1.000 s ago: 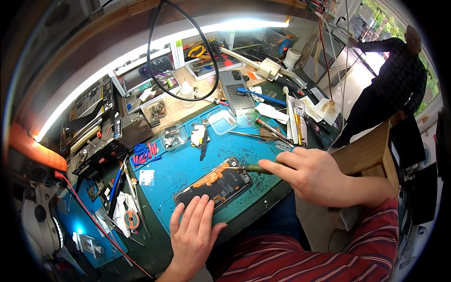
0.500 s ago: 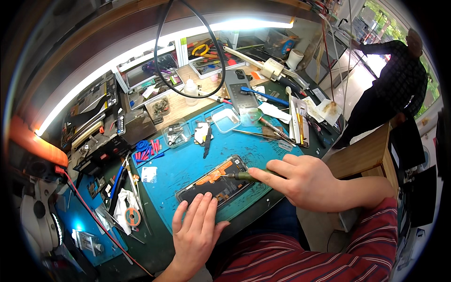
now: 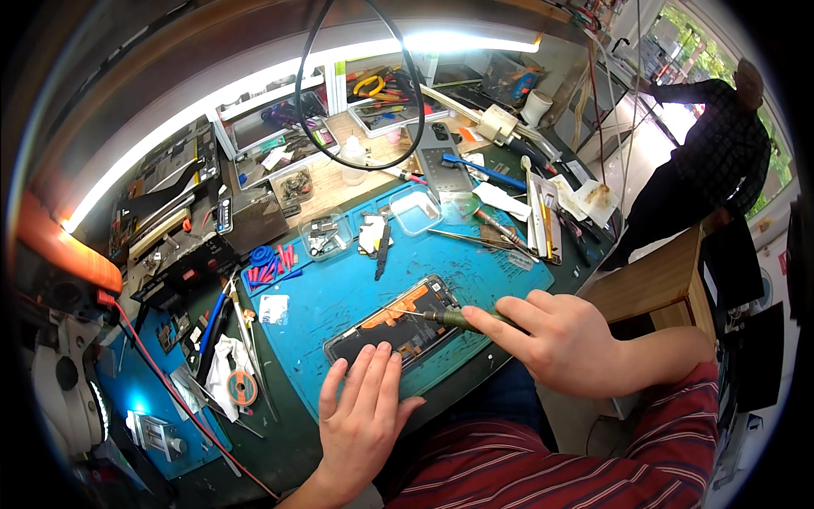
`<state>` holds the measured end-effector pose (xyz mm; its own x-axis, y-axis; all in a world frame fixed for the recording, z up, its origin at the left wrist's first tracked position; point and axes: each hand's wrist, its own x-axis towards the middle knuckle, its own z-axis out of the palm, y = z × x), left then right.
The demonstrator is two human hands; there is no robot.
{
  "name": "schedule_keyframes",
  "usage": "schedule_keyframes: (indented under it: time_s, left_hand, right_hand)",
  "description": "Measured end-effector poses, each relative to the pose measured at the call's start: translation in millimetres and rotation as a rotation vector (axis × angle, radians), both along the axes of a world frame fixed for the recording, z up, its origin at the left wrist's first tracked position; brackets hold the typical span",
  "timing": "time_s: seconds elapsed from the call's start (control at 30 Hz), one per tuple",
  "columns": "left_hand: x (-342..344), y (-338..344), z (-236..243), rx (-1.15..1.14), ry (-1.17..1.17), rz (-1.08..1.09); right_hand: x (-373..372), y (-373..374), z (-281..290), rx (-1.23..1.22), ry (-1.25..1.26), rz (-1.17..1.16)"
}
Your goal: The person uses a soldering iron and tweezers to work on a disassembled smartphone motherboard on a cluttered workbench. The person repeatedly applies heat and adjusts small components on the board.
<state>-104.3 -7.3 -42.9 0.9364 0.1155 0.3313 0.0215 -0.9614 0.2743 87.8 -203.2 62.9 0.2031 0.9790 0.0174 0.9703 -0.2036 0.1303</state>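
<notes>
An opened phone (image 3: 424, 327), its inside showing black parts and an orange film, lies slanted on a blue work mat (image 3: 297, 335). My left hand (image 3: 366, 407) rests with outstretched fingers on the phone's near left edge. In my right hand (image 3: 560, 339) is a screwdriver (image 3: 454, 319) with a green handle, the index finger stretched along it. Its thin shaft points left over the orange film; whether the tip touches is too small to tell. Beyond the phone, a black strip-like part (image 3: 383, 252) lies on the mat beside a clear box of small parts (image 3: 326, 237).
An empty-looking clear tray (image 3: 415, 210), tweezers (image 3: 483, 241) and a blue brush (image 3: 483, 171) lie farther back. A grey phone (image 3: 443, 165) is behind them. A black cable loop (image 3: 300, 93) hangs above the bench. At left are a solder spool (image 3: 242, 388) and hand tools. Another person (image 3: 721, 144) stands at right.
The view has shifted slightly, so the bench appears a little farther right. More of the screwdriver's shaft shows, slanting up to the left over the orange film. My left hand stays on the phone.
</notes>
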Motion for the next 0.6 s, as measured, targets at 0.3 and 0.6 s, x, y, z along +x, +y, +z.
schedule_keyframes:
  time_s: [0.3,0.6]
  left_hand:
    - [0.0,1.0,-1.6,0.079,-0.009,0.005]
    - [-2.3,-0.3,-3.3,0.014,-0.004,0.001]
  right_hand:
    - [-15.4,7.7,-1.9,0.024,-0.039,-0.002]
    - [-19.6,5.6,2.2,-0.019,-0.086,-0.039]
